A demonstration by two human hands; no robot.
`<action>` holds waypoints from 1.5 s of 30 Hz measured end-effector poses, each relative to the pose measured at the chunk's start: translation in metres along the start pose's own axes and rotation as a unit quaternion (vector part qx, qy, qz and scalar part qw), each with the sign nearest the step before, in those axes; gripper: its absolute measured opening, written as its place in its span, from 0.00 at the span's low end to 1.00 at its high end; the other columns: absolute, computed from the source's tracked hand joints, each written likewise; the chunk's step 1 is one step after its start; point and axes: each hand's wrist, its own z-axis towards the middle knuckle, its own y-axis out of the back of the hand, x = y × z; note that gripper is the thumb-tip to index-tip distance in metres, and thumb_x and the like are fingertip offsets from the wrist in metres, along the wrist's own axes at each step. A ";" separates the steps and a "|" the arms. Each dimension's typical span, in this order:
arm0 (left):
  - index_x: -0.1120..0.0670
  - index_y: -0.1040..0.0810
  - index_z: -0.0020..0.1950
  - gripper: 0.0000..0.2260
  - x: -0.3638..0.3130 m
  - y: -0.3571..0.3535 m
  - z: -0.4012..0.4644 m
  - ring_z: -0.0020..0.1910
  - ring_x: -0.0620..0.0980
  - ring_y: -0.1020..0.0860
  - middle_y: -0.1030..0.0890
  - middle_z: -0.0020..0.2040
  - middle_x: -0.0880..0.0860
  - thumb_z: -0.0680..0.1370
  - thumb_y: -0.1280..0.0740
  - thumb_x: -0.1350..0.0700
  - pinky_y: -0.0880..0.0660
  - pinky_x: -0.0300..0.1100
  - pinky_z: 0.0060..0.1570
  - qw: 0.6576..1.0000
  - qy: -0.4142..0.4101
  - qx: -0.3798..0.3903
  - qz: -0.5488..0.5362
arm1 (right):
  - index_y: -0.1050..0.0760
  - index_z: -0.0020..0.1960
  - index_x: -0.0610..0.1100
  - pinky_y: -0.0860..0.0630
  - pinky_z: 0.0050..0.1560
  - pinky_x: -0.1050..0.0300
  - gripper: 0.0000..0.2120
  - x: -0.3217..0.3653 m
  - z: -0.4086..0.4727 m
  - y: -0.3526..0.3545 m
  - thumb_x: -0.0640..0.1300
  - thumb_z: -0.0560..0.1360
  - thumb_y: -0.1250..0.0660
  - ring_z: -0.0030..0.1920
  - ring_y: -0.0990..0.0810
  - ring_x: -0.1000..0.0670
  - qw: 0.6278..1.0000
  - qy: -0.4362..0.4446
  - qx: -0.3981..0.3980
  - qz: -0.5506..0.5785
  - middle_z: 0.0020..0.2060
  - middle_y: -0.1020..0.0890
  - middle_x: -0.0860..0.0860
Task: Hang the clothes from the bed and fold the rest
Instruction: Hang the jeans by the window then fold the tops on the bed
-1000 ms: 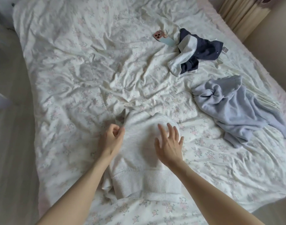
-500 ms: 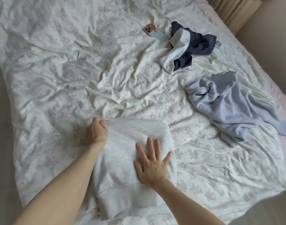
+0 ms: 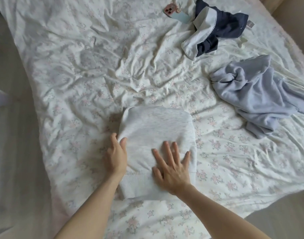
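Note:
A light grey sweatshirt (image 3: 156, 125) lies folded into a rectangle on the floral bed sheet (image 3: 96, 66), its ribbed hem toward me. My left hand (image 3: 116, 156) is at its left edge, where thumb and fingers pinch the fabric. Flat on the lower right part of the sweatshirt, my right hand (image 3: 172, 168) presses down with its fingers spread. A crumpled pale blue garment (image 3: 261, 95) lies to the right. Farther back sits a navy and white garment (image 3: 215, 30), bunched up.
A pink phone (image 3: 170, 11) lies on the sheet near the navy garment. The bed's left edge drops to a pale floor (image 3: 10, 135). The bed's near right corner ends just beyond my right forearm.
The top of the sweatshirt has been laid flat into a neat rectangle. My left hand slid down its left edge toward me. My right hand stays pressed on the fabric.

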 end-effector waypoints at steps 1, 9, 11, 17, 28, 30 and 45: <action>0.63 0.31 0.64 0.18 0.004 -0.001 0.005 0.38 0.67 0.21 0.20 0.41 0.67 0.80 0.40 0.52 0.35 0.48 0.34 1.000 0.023 0.014 0.005 | 0.65 0.73 0.63 0.64 0.64 0.24 0.28 -0.003 -0.006 -0.002 0.62 0.76 0.58 0.74 0.65 0.39 1.000 0.013 0.010 -0.017 0.75 0.63 0.48; 0.57 0.30 0.69 0.19 -0.043 -0.003 0.052 0.67 0.62 0.33 0.30 0.68 0.59 0.78 0.36 0.57 0.35 0.61 0.60 0.966 -0.251 -0.018 0.054 | 0.63 0.73 0.63 0.67 0.68 0.33 0.26 -0.022 -0.002 0.014 0.61 0.75 0.66 0.73 0.70 0.46 0.999 -0.004 0.000 0.048 0.72 0.69 0.54; 0.52 0.39 0.75 0.22 -0.056 -0.013 0.064 0.75 0.57 0.44 0.40 0.75 0.54 0.81 0.46 0.49 0.47 0.60 0.69 0.919 -0.360 0.064 0.146 | 0.62 0.74 0.61 0.65 0.68 0.32 0.26 -0.023 0.016 0.022 0.58 0.78 0.59 0.71 0.74 0.45 0.998 -0.027 -0.018 0.052 0.71 0.72 0.52; 0.47 0.57 0.77 0.27 -0.041 -0.034 0.110 0.76 0.49 0.55 0.55 0.78 0.50 0.79 0.59 0.39 0.58 0.61 0.71 0.946 -0.058 0.254 0.193 | 0.64 0.71 0.68 0.58 0.67 0.27 0.26 -0.039 0.048 0.025 0.59 0.79 0.54 0.70 0.76 0.45 0.994 -0.059 -0.014 0.095 0.74 0.67 0.57; 0.47 0.55 0.77 0.41 -0.011 -0.023 0.024 0.75 0.48 0.47 0.48 0.77 0.49 0.70 0.38 0.39 0.47 0.51 0.73 0.961 -0.035 0.157 -0.225 | 0.60 0.76 0.55 0.45 0.70 0.45 0.47 -0.062 0.036 0.021 0.66 0.68 0.35 0.73 0.45 0.49 0.847 -0.220 -0.085 0.477 0.76 0.48 0.53; 0.46 0.57 0.76 0.45 -0.008 -0.023 0.023 0.75 0.49 0.47 0.49 0.77 0.49 0.69 0.33 0.38 0.46 0.49 0.73 0.956 -0.004 0.172 -0.237 | 0.60 0.76 0.51 0.49 0.72 0.48 0.52 -0.065 0.038 0.024 0.67 0.65 0.33 0.75 0.49 0.50 0.804 -0.241 -0.077 0.538 0.76 0.51 0.52; 0.56 0.41 0.72 0.34 -0.077 0.027 -0.008 0.50 0.66 0.23 0.25 0.56 0.67 0.71 0.28 0.64 0.24 0.52 0.44 0.984 -0.171 -0.024 -0.040 | 0.46 0.73 0.47 0.29 0.52 0.50 0.38 -0.017 0.033 0.078 0.55 0.69 0.32 0.59 0.27 0.42 0.868 -0.212 -0.244 0.377 0.63 0.29 0.45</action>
